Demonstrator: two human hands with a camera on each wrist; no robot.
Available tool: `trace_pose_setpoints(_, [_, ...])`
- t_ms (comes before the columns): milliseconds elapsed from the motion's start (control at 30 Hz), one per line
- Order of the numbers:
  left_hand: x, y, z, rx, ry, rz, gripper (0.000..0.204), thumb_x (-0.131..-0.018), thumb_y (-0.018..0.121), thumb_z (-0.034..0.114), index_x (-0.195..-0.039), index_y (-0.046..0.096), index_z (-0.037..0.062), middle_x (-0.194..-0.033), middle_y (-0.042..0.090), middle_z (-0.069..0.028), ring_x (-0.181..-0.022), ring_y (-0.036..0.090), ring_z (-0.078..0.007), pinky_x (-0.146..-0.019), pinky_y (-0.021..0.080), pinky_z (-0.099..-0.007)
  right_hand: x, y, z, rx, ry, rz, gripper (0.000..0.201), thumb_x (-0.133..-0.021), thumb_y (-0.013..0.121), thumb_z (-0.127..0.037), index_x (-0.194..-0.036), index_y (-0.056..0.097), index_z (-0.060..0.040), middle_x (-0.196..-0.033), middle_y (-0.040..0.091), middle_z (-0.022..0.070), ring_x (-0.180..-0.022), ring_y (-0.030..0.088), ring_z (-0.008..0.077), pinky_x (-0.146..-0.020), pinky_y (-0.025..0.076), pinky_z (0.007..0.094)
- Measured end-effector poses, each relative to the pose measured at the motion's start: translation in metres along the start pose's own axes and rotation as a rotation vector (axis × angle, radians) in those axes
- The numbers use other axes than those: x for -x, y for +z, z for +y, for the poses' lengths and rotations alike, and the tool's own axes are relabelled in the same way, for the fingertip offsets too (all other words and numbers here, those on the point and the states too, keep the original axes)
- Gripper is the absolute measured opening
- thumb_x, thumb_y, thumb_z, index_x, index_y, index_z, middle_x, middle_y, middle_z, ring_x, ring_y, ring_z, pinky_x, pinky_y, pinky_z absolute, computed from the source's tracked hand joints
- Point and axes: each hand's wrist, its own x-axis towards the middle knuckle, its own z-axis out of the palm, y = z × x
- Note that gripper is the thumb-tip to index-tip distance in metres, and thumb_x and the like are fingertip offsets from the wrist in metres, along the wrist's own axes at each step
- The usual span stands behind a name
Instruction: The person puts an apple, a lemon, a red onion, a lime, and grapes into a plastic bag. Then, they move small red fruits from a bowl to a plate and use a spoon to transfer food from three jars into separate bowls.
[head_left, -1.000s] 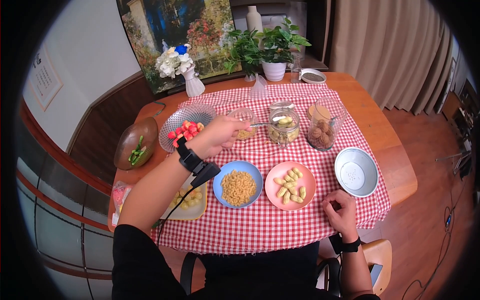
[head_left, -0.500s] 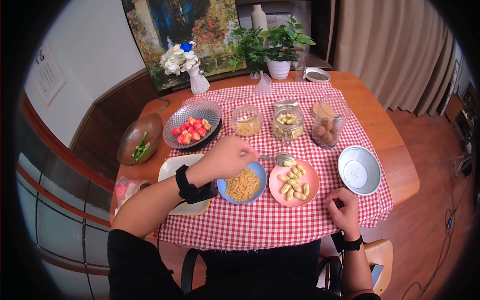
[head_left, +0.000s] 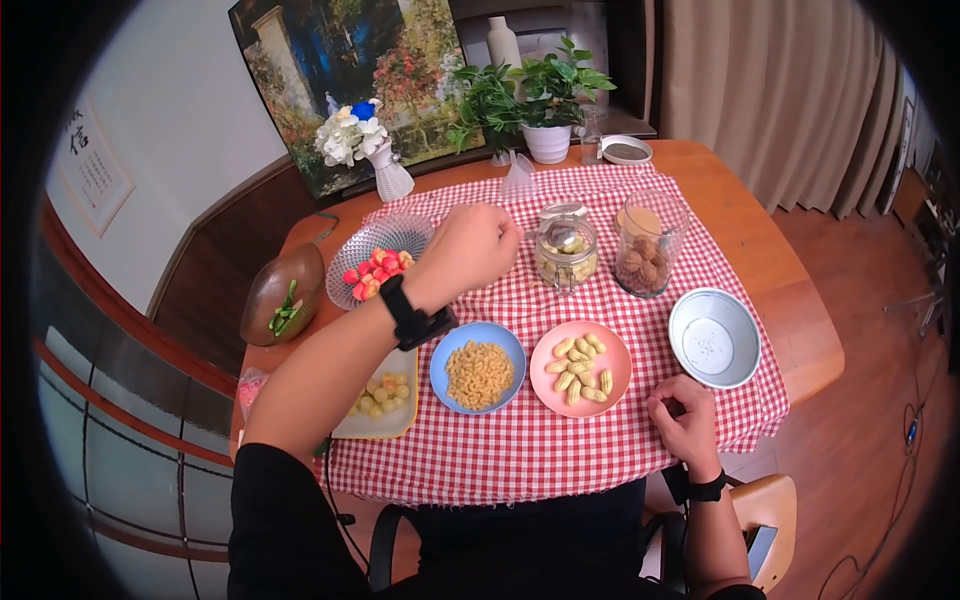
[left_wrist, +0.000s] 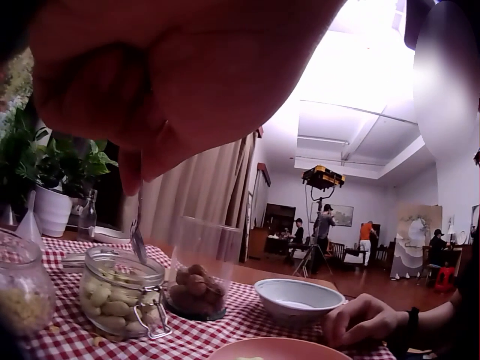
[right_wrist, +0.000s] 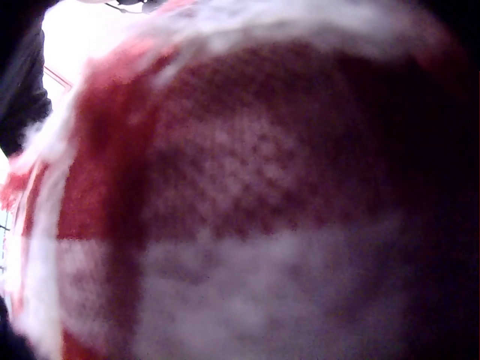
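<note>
My left hand (head_left: 468,255) is raised over the back of the table and grips a metal spoon (left_wrist: 136,236) by its handle. The spoon's bowl points down into the mouth of a clip-top glass jar (head_left: 565,268) of peanuts, as the left wrist view shows. In front of the jar, a pink plate (head_left: 542,388) holds several unshelled peanuts (head_left: 580,370). My right hand (head_left: 685,418) rests on the checked cloth between that plate and a white bowl (head_left: 715,338), fingers loosely curled around nothing. Only blurred cloth shows in the right wrist view.
A blue plate of macaroni (head_left: 478,375) lies left of the pink plate. A tall glass jar of walnuts (head_left: 643,265) stands right of the peanut jar. Farther left are strawberries (head_left: 375,272) in a glass bowl, a tray of grapes (head_left: 385,395) and a brown bowl (head_left: 262,290).
My left hand has moved the spoon from the edge of the pink plate, where a peanut lay in its bowl, back to the jar. The right hand stays in place.
</note>
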Motion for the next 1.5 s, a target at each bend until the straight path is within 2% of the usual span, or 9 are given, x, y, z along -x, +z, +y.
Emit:
trace_pose_setpoints(167, [-0.032, 0.035, -0.029, -0.113, -0.029, 0.0, 0.026, -0.089, 0.068, 0.024, -0.085, 0.077, -0.0007, -0.078, 0.071, -0.024, -0.071, 0.071, -0.0386, -0.071, 0.056, -0.0474, 0.001, -0.001, 0.0, -0.018, 0.008, 0.021, 0.003, -0.082, 0.071, -0.002, -0.083, 0.069, 0.0004, -0.083, 0.069, 0.0088, -0.067, 0.066, 0.0168, -0.06, 0.051, 0.027])
trace_pose_setpoints(300, [-0.045, 0.053, -0.045, -0.018, -0.202, -0.192, 0.023, -0.088, 0.074, 0.023, -0.084, 0.078, 0.0003, -0.072, 0.072, -0.0179, -0.064, 0.069, -0.026, -0.068, 0.055, -0.039, 0.001, -0.001, -0.001, -0.055, 0.046, 0.009, 0.005, -0.081, 0.071, -0.003, -0.084, 0.069, -0.0002, -0.084, 0.069, 0.0082, -0.071, 0.065, 0.0181, -0.065, 0.05, 0.0292])
trace_pose_setpoints(400, [-0.043, 0.055, -0.05, 0.29, -0.45, -0.21, 0.024, -0.092, 0.076, 0.024, -0.088, 0.081, 0.0008, -0.078, 0.075, -0.0083, -0.065, 0.065, -0.0143, -0.066, 0.052, -0.0323, 0.001, -0.001, 0.0, -0.047, 0.022, 0.007, 0.005, -0.081, 0.071, -0.003, -0.084, 0.069, 0.0001, -0.084, 0.069, 0.0084, -0.071, 0.065, 0.0182, -0.065, 0.05, 0.0292])
trace_pose_setpoints(533, [-0.039, 0.043, -0.042, 0.519, -0.716, -0.331, 0.021, -0.095, 0.075, 0.024, -0.092, 0.081, 0.0039, -0.078, 0.073, -0.0049, -0.064, 0.062, -0.0132, -0.062, 0.049, -0.0305, 0.0, -0.001, -0.003, -0.052, 0.038, 0.002, 0.005, -0.082, 0.071, -0.003, -0.084, 0.069, 0.0004, -0.083, 0.069, 0.0086, -0.071, 0.065, 0.0182, -0.064, 0.049, 0.0291])
trace_pose_setpoints(667, [-0.036, 0.06, -0.056, 0.636, -0.673, -0.367, 0.021, -0.096, 0.073, 0.022, -0.093, 0.081, 0.0029, -0.075, 0.071, -0.0035, -0.057, 0.055, -0.0116, -0.055, 0.045, -0.0316, -0.001, 0.0, 0.003, -0.008, -0.016, 0.008, 0.004, -0.081, 0.07, -0.003, -0.083, 0.069, 0.0009, -0.084, 0.069, 0.0092, -0.068, 0.066, 0.0181, -0.06, 0.052, 0.0278])
trace_pose_setpoints(767, [-0.039, 0.077, -0.06, 0.511, -0.533, -0.264, 0.021, -0.097, 0.072, 0.021, -0.092, 0.08, 0.0013, -0.072, 0.068, -0.0024, -0.05, 0.046, -0.009, -0.047, 0.036, -0.0306, -0.001, 0.0, 0.001, -0.001, -0.017, 0.011, 0.004, -0.081, 0.07, -0.003, -0.083, 0.069, 0.001, -0.083, 0.069, 0.0093, -0.067, 0.066, 0.0179, -0.06, 0.052, 0.0279])
trace_pose_setpoints(1033, [-0.034, 0.051, -0.044, 0.866, -0.78, -0.368, 0.02, -0.101, 0.066, 0.018, -0.101, 0.075, 0.0003, -0.058, 0.039, 0.0072, -0.047, 0.028, -0.0046, -0.043, 0.021, -0.0247, -0.001, 0.0, -0.003, 0.007, 0.013, 0.01, 0.004, -0.083, 0.071, -0.003, -0.083, 0.069, 0.0008, -0.083, 0.068, 0.0089, -0.066, 0.066, 0.0171, -0.059, 0.051, 0.0273])
trace_pose_setpoints(1333, [-0.016, 0.032, -0.047, 0.973, -0.766, -0.314, 0.016, -0.105, 0.061, 0.018, -0.112, 0.068, 0.0057, -0.071, 0.051, 0.0069, -0.05, 0.028, -0.0025, -0.043, 0.022, -0.0207, -0.001, 0.002, 0.0, 0.024, -0.009, 0.011, 0.004, -0.083, 0.071, -0.003, -0.082, 0.068, 0.0006, -0.082, 0.068, 0.0086, -0.066, 0.065, 0.0172, -0.059, 0.051, 0.0272])
trace_pose_setpoints(1500, [0.002, 0.007, -0.035, 1.051, -0.744, -0.332, 0.015, -0.101, 0.064, 0.019, -0.102, 0.073, 0.0058, -0.071, 0.049, 0.0065, -0.052, 0.031, -0.0031, -0.044, 0.022, -0.0216, 0.0, 0.003, 0.001, 0.031, -0.011, 0.018, 0.004, -0.082, 0.071, -0.003, -0.082, 0.068, 0.0005, -0.082, 0.068, 0.0088, -0.067, 0.065, 0.0177, -0.059, 0.05, 0.0274])
